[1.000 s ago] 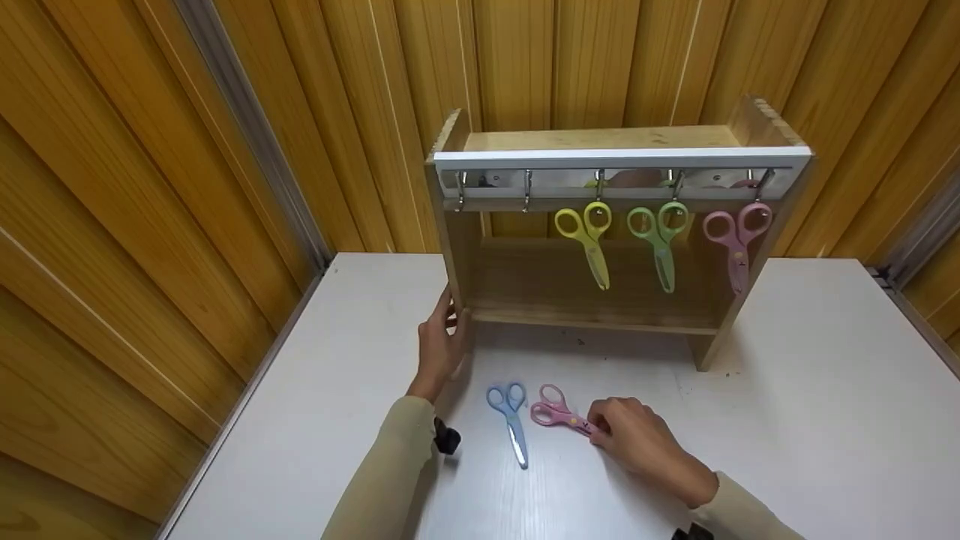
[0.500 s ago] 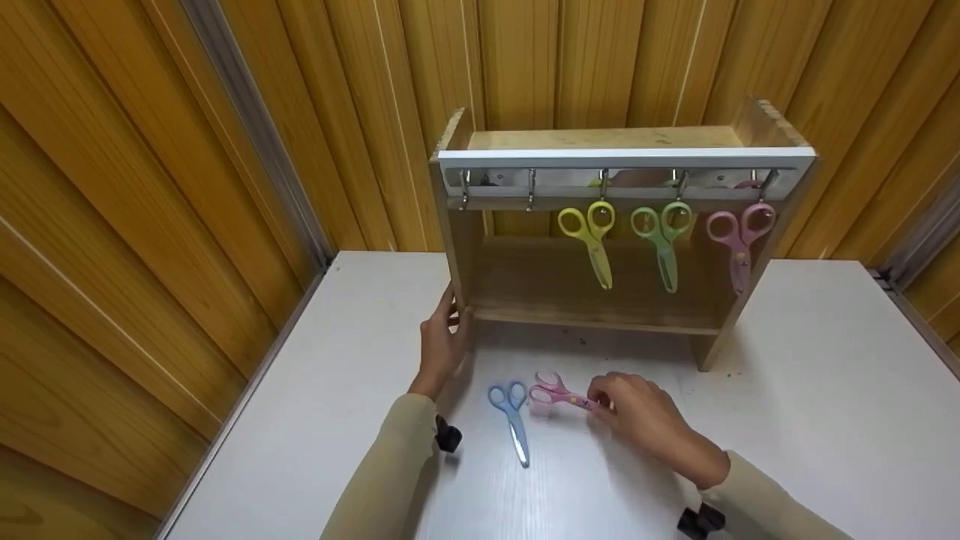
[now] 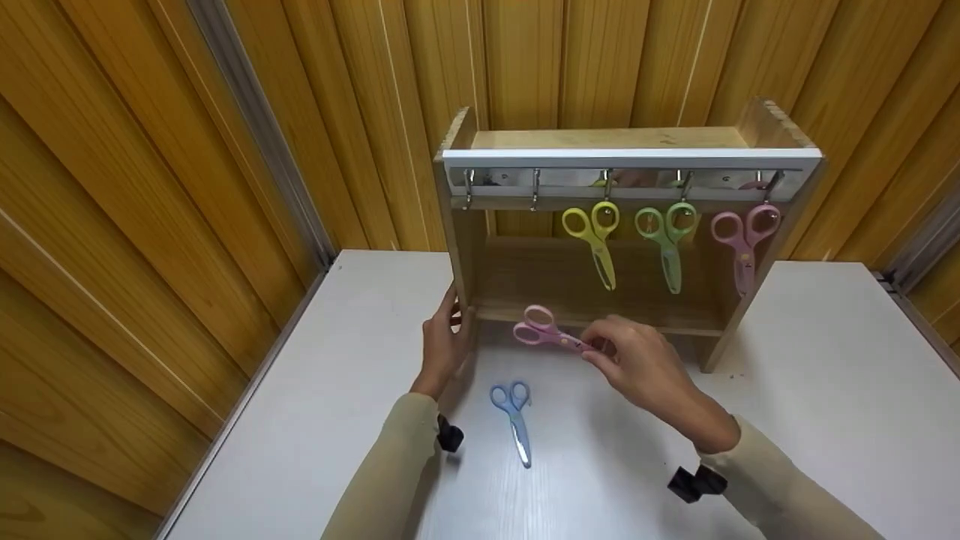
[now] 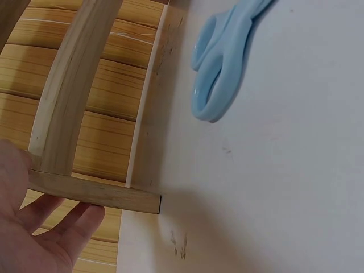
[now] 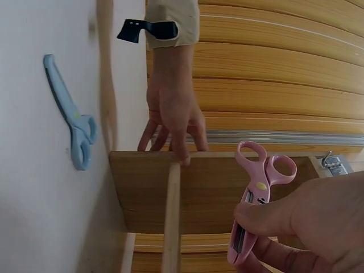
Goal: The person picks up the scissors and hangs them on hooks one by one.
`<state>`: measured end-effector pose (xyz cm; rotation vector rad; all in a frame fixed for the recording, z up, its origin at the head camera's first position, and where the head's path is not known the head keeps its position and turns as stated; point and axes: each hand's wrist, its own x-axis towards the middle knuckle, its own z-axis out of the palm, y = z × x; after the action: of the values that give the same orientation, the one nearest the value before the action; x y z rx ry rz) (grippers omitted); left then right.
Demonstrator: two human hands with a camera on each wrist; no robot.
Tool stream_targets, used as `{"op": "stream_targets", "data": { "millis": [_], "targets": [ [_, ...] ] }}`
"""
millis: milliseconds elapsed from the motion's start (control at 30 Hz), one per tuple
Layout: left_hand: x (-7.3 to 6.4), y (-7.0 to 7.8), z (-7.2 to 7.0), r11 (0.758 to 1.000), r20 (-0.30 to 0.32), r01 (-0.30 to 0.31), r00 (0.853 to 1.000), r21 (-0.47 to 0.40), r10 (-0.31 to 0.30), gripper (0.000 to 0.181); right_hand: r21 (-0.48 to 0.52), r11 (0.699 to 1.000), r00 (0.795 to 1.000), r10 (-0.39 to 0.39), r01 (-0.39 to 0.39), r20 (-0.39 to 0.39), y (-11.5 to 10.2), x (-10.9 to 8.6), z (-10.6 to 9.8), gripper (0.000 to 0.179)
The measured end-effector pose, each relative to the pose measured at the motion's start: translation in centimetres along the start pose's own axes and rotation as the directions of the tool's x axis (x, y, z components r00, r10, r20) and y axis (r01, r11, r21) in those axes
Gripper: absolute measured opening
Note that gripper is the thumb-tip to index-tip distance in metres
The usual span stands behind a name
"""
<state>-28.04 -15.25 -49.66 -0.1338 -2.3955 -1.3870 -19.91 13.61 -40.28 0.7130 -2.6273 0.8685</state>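
Observation:
My right hand [image 3: 641, 364] pinches a pair of pink scissors [image 3: 541, 334] by the blades, holding it above the table with the handle loops pointing left. In the right wrist view the thumb lies across the pink scissors [image 5: 259, 181], near the metal blades. My left hand [image 3: 444, 346] grips the lower left side panel of a wooden rack [image 3: 454, 247]. The left wrist view has the fingers [image 4: 85, 224] behind that panel's edge [image 4: 102, 193]. A pair of light blue scissors [image 3: 517, 420] lies on the white table between the arms, touched by neither hand.
Hooks line the rack's metal rail [image 3: 570, 159]. Yellow scissors [image 3: 596, 244], green scissors [image 3: 670, 247] and another pink pair [image 3: 744, 247] hang there; the two left hooks [image 3: 535, 189] hold nothing. Wood-panelled walls [image 3: 360, 135] enclose the white table [image 3: 322, 375].
My right hand has lifted the pink scissors off the table, moving it forward to near the rack's lower shelf. The left hand keeps its grip on the side panel.

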Motion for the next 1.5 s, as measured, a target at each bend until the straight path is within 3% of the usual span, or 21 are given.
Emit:
{"op": "stream_targets", "data": {
  "millis": [400, 700, 1267, 1500],
  "targets": [
    [0.0, 0.0, -0.1, 1.000, -0.002, 0.004, 1.000, 0.013, -0.004, 0.063, 0.184, 0.978, 0.980, -0.061, 0.097, -0.188, -2.2, 2.6, -1.0, 0.016],
    [0.0, 0.0, 0.0, 1.000, -0.009, 0.002, 1.000, -0.005, -0.002, 0.064, 0.328, 0.937, 0.957, -0.017, 0.117, -0.291, -3.3, 4.4, -0.6, 0.013],
    [0.1, 0.0, 0.0, 1.000, -0.024, -0.014, 1.000, 0.010, 0.014, 0.062, 0.558, 0.826, 0.940, 0.123, 0.080, -0.318, -4.3, 7.4, 1.3, 0.014],
    [0.1, -0.1, 0.0, 1.000, -0.016, -0.022, 1.000, -0.001, 0.022, 0.062, 0.583, 0.808, 0.937, 0.133, 0.087, -0.323, -4.1, 8.0, 2.2, 0.012]
  ]
}}
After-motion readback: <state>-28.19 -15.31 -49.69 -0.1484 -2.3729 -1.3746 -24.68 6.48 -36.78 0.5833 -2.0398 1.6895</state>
